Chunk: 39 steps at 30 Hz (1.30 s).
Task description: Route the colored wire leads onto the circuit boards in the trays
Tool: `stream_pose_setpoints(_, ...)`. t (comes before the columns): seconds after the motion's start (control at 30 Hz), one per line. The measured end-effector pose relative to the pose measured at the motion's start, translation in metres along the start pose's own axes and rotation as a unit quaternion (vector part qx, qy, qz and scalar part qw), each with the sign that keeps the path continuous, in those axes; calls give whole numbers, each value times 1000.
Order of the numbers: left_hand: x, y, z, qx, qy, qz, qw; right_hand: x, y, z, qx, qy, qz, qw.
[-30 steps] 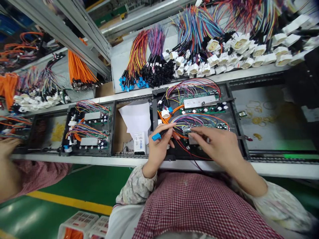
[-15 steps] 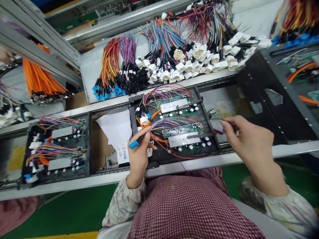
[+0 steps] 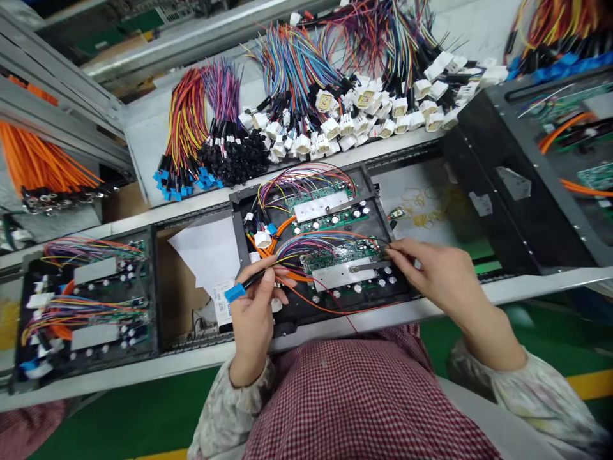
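My left hand (image 3: 253,310) is closed around the black-sleeved end of a wire harness, and its blue connector (image 3: 234,292) sticks out to the left. Loose red and orange wires run from there across the lower circuit board (image 3: 342,255). At that board's right end, my right hand (image 3: 433,271) pinches the tip of a thin dark wire (image 3: 380,241) between thumb and forefinger. A silver heat sink plate (image 3: 345,273) lies along the board. Behind it is a second circuit board (image 3: 323,204) with coloured wires attached. Both boards sit in a black tray (image 3: 299,316).
Bundles of cut wires with white connectors (image 3: 330,128) cover the shelf behind. Another wired tray (image 3: 154,287) stands left on the conveyor, beside white paper (image 3: 205,246). A tall black case (image 3: 498,185) stands at right. The metal rail (image 3: 182,354) runs along the front.
My right hand has moved left and down with the dark wire, bringing its tip to the lower board's right end. My left hand still holds the harness. The whole view has shifted slightly.
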<state>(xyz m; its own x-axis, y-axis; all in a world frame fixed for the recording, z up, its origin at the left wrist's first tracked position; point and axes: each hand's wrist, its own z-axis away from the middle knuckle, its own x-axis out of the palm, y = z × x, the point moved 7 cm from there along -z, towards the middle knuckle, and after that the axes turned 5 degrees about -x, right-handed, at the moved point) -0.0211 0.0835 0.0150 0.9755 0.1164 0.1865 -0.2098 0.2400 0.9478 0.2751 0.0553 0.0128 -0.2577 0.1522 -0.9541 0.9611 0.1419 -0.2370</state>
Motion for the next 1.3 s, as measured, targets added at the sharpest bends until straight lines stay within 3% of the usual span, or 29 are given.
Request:
stream_pose_setpoints(0.13,1,0,0,3,2,-3,1000,-17,-30,4,16,59,-78,995)
stream_pose_setpoints(0.17,1,0,0,5,2,-6,1000,-15,-44,5,1,46,-119,992)
stream_pose_setpoints(0.3,0,1,0,14,4,-15,1000,7,-96,11,-105,-105,-204,968)
stream_pose_setpoints(0.37,-2,0,0,14,5,-14,1000,4,-84,9,-77,-90,-168,979)
stream_pose_setpoints(0.43,-4,-2,-1,10,7,-10,1000,-12,-49,5,20,-18,-84,996)
stream_pose_setpoints(0.5,-7,-4,-1,5,12,-10,1000,-27,-18,4,92,35,-40,994)
stream_pose_setpoints(0.57,-9,-5,-2,3,18,-15,1000,-29,-4,3,94,45,-74,992)
stream_pose_setpoints(0.67,-11,-3,-2,13,26,-25,999,-15,-3,4,68,31,-142,987)
stream_pose_setpoints(0.87,-10,1,-2,22,23,-28,999,14,-3,9,108,10,-128,986)
stream_pose_setpoints(1.3,-11,1,-2,23,9,-26,999,17,1,6,121,16,-134,984)
